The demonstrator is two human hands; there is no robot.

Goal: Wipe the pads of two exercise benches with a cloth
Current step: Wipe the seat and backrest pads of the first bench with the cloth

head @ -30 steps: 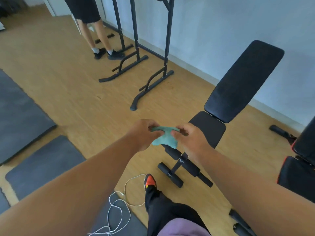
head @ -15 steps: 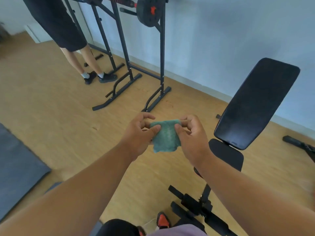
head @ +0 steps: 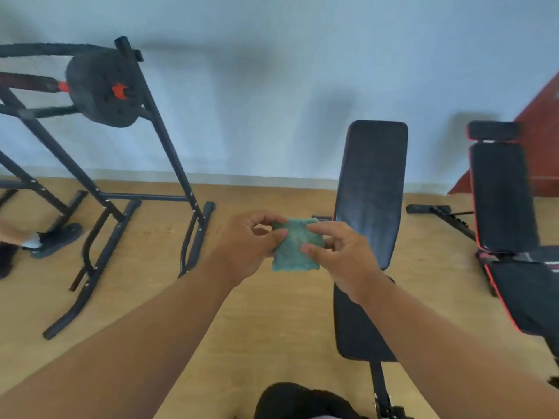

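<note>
While both hands hold it up in the air, the green cloth (head: 295, 245) hangs well above the floor, in front of the nearer bench's back pad (head: 371, 189) and touching neither pad. The left hand (head: 246, 247) pinches the cloth's left edge between thumb and fingers, and the right hand (head: 338, 255) grips its right edge the same way, so the cloth is spread into a small, roughly square sheet between them. No wiping looks to have begun; this reads as folding or squaring the cloth ahead of the first stroke. Below the right forearm lies the nearer bench's seat pad (head: 357, 328), and the second bench (head: 502, 195), trimmed in red, stands apart to the right. A light fingertip pinch could let a corner slip once one hand lets go, dropping the cloth onto the wooden floor (head: 272, 322) and picking up grit that would then smear over the pad. The tilted back pad may also rock under a hard push if its frame is not locked. Passing only over the middle would leave the pad edges unwiped. A weight rack (head: 127, 164) stands to the left, clear of the work.
</note>
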